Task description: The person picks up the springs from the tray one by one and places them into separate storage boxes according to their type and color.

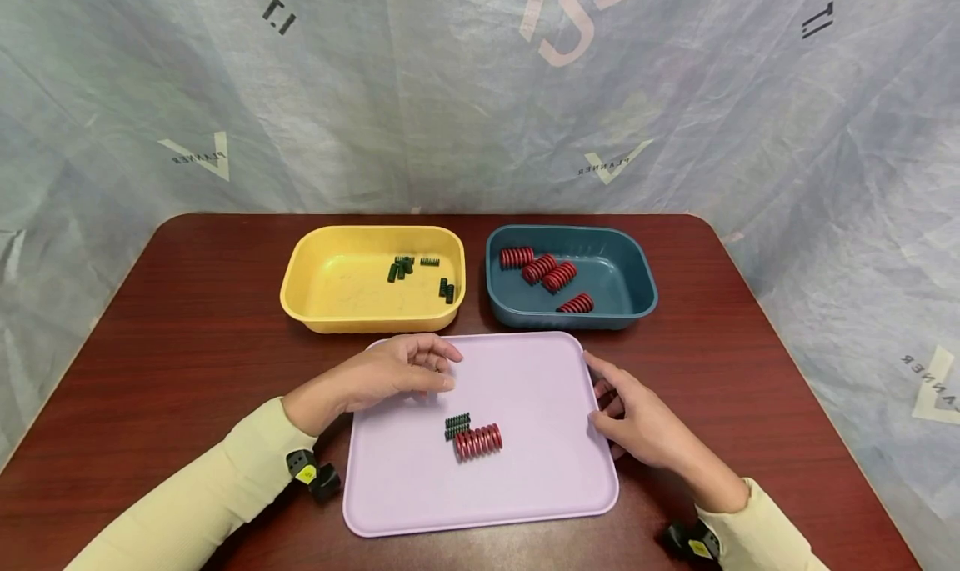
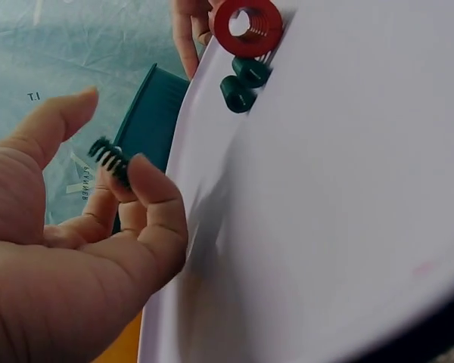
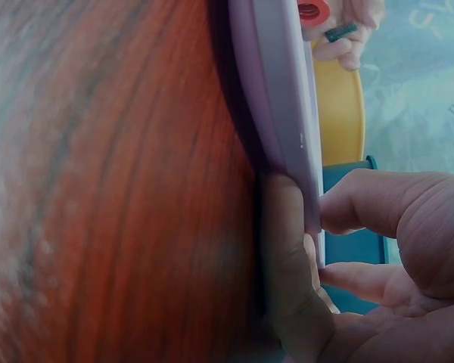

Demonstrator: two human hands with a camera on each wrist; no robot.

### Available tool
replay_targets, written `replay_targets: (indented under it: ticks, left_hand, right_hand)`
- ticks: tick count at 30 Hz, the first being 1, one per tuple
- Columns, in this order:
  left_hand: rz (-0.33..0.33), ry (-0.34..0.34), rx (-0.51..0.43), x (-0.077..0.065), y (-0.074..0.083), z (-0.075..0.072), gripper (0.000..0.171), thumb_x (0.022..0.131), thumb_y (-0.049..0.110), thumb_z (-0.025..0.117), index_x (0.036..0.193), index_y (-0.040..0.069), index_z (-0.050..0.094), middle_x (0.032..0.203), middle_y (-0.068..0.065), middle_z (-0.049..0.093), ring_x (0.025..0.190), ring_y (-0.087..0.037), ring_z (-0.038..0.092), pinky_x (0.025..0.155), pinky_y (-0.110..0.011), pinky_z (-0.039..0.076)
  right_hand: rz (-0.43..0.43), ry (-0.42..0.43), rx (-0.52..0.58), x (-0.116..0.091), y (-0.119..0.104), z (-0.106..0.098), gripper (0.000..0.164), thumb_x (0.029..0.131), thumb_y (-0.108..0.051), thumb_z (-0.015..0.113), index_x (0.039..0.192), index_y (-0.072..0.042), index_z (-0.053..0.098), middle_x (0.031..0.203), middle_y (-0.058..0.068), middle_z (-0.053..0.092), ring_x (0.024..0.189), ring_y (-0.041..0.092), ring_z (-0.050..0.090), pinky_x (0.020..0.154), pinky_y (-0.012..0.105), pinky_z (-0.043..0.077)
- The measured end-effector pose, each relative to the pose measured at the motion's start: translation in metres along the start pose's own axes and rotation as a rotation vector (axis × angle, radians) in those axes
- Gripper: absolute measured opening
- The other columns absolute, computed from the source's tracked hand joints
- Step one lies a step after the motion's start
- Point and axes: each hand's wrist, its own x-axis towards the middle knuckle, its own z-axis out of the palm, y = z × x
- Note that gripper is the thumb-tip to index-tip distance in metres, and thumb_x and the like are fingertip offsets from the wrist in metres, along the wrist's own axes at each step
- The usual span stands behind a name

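Note:
My left hand (image 1: 401, 368) is over the upper left part of the lilac tray (image 1: 540, 396). In its curled fingers it holds a small dark green spring (image 2: 110, 160), seen in the left wrist view and hidden from the head view. My right hand (image 1: 637, 421) grips the tray's right rim, with fingers at the side and underneath in the right wrist view. On the tray, two small green springs (image 1: 457, 426) lie side by side, right by a larger red spring (image 1: 478, 443).
Behind the tray stand a yellow bin (image 1: 318, 304) with several green springs (image 1: 401, 268) and a dark blue bin (image 1: 637, 292) with several red springs (image 1: 559, 277). All rest on a reddish-brown table (image 1: 187, 338). A grey sheet (image 1: 450, 96) hangs around the back and sides.

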Motion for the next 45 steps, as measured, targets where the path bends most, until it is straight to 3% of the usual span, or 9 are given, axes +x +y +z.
replay_targets:
  ticks: [7,12,20,33,45]
  left_hand:
    - [0.037,-0.031,-0.023,-0.002,0.003,-0.001,0.049,0.093,0.009,0.076,0.134,-0.007,0.056,0.106,-0.01,0.066,0.084,-0.019,0.061,0.07,-0.028,0.053]
    - [0.056,-0.088,-0.063,-0.003,0.005,-0.003,0.048,0.098,0.008,0.07,0.138,-0.009,0.052,0.121,-0.023,0.066,0.094,-0.02,0.066,0.08,-0.03,0.058]
    - [0.082,-0.193,-0.168,-0.004,0.007,-0.004,0.044,0.103,-0.002,0.056,0.144,-0.013,0.045,0.138,-0.033,0.057,0.118,-0.043,0.064,0.097,-0.047,0.057]
    - [0.105,-0.131,-0.185,-0.007,0.021,-0.012,0.044,0.106,0.0,0.053,0.148,-0.009,0.045,0.136,-0.023,0.063,0.121,-0.038,0.064,0.097,-0.044,0.057]
    - [0.174,-0.056,-0.224,-0.009,0.046,-0.034,0.043,0.108,0.003,0.051,0.148,-0.008,0.046,0.141,-0.03,0.057,0.122,-0.033,0.065,0.101,-0.04,0.055]
  right_hand:
    - [0.0,-0.001,0.001,0.0,0.0,0.0,0.076,0.093,0.004,0.066,0.16,-0.007,0.032,0.114,0.02,0.051,0.081,0.025,0.063,0.047,0.033,0.059]
    - [-0.007,0.0,-0.003,0.001,0.001,0.0,0.076,0.093,0.004,0.066,0.16,-0.007,0.033,0.113,0.02,0.051,0.081,0.025,0.064,0.047,0.033,0.059]
    - [-0.009,0.002,-0.012,0.001,0.0,0.0,0.076,0.093,0.004,0.066,0.16,-0.007,0.033,0.112,0.019,0.052,0.08,0.024,0.064,0.047,0.034,0.059]
    - [0.003,0.004,0.002,0.001,-0.001,0.001,0.076,0.093,0.004,0.066,0.16,-0.007,0.033,0.112,0.019,0.051,0.08,0.024,0.064,0.046,0.034,0.058]
    - [0.004,-0.004,0.02,0.0,0.0,0.001,0.076,0.093,0.003,0.067,0.16,-0.007,0.032,0.113,0.019,0.05,0.08,0.024,0.062,0.046,0.034,0.058]
